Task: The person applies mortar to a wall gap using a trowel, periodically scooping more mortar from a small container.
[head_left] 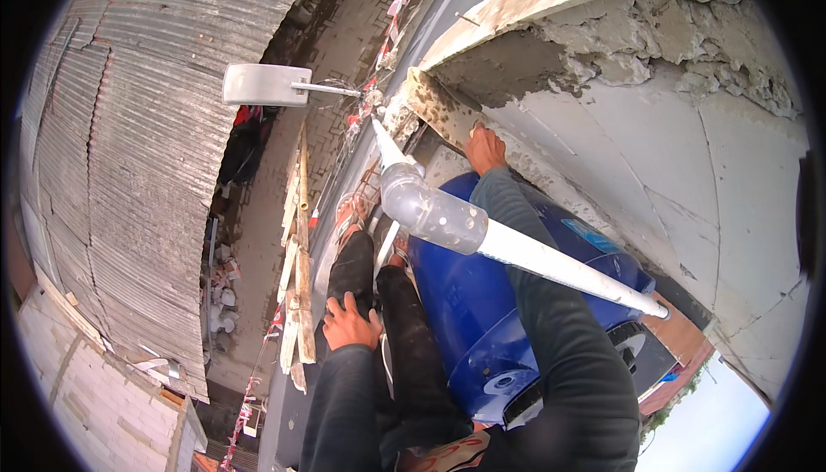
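My right hand point(486, 147) reaches up and forward under the overhanging ledge. Its fingers are closed at the near end of a wooden board point(437, 109) spattered with wet cement. My left hand point(351, 326) rests on my dark-trousered leg, fingers spread, holding nothing. A white plastic pipe point(559, 271) with a grey elbow point(430, 207) crosses in front of my right forearm. Below that arm lies a large blue plastic tank point(465, 300). Wet grey mortar point(508, 63) covers part of the ledge's underside beyond my right hand.
A white-grey wall point(637, 154) with rough mortar rises on the right. At left, beyond the ledge, are long wooden strips point(297, 283), a lamp head point(267, 85) on an arm, a corrugated roof point(155, 128) and a paved lane point(340, 50) far below. Red-white tape point(397, 3) runs alongside.
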Demonstrator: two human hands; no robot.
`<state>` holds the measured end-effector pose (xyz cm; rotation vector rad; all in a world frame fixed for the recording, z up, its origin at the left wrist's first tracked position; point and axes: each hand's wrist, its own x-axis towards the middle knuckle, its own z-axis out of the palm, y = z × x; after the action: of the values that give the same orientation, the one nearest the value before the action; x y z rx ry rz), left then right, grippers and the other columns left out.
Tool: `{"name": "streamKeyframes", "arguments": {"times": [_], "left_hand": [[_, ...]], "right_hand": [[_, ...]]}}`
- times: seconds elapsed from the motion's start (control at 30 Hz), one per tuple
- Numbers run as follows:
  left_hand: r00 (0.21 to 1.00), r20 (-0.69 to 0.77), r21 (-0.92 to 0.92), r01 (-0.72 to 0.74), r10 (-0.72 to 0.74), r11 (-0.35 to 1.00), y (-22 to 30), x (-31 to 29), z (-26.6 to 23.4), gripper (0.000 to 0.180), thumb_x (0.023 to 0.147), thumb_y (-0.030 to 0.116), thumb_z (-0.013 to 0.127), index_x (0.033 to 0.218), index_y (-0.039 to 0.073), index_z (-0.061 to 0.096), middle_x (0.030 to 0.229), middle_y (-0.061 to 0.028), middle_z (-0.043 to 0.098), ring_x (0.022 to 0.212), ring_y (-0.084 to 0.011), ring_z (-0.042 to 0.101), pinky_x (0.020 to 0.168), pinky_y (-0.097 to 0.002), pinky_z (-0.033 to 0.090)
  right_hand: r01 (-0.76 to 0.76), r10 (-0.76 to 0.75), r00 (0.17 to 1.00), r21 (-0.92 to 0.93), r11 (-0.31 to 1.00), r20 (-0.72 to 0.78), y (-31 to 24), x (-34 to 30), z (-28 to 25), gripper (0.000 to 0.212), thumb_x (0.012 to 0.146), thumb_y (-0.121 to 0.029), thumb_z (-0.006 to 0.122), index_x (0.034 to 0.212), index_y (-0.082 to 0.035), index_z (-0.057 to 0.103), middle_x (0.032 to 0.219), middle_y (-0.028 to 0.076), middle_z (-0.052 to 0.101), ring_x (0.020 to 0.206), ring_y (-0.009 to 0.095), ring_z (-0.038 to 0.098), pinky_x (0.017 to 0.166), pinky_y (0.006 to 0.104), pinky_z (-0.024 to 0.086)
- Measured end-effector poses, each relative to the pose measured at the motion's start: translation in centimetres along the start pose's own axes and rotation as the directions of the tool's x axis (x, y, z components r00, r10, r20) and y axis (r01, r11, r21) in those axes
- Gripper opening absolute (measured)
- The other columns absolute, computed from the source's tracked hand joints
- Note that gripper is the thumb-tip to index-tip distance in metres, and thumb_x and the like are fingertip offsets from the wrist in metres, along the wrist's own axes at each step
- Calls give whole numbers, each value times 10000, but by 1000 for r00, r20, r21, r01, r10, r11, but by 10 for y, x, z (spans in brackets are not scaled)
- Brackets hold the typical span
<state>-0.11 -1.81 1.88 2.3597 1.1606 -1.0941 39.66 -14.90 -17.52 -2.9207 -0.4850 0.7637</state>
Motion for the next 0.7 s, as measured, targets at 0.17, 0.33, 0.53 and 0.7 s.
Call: {"name": "streamKeyframes", "arguments": {"times": [0.17, 0.33, 0.53, 0.7], "left_hand": [[1000, -22, 9, -1, 1, 1000, 6, 0, -3, 646, 783, 406, 767, 1327, 116, 575, 1278, -183, 535, 1020, -400, 651, 837, -478, 544], [998, -58, 0, -12, 12, 1000, 6, 1, 3, 647, 775, 409, 770, 1317, 114, 574, 1266, -180, 534, 1010, -399, 651, 831, -481, 543], [999, -39, 7, -7, 7, 1000, 8, 1, 1, 631, 771, 407, 773, 1292, 114, 571, 1248, -176, 532, 1009, -401, 651, 833, -482, 544], [999, -41, -5, -2, 1, 1000, 9, 2, -2, 625, 772, 402, 774, 1287, 110, 574, 1251, -177, 531, 1026, -404, 649, 850, -486, 543]], "right_hand": [[-43, 50, 998, 150, 988, -40, -15, -13, -19, 379, 888, -193, 693, 1184, 37, 644, 1079, 295, 715, 1022, 456, 698, 890, 532, 556], [-75, 84, 996, 317, 945, -15, -18, -7, -34, 457, 862, -224, 722, 1228, 46, 677, 1098, 298, 718, 1048, 459, 692, 911, 516, 550], [-82, 85, 996, 403, 912, 10, -13, -12, -58, 463, 825, -251, 769, 1175, 47, 715, 1099, 283, 730, 1048, 429, 708, 909, 477, 550], [-42, 39, 999, 404, 914, 18, -5, -24, -94, 489, 810, -259, 794, 1167, 66, 712, 1032, 267, 746, 964, 384, 735, 853, 443, 558]]}}
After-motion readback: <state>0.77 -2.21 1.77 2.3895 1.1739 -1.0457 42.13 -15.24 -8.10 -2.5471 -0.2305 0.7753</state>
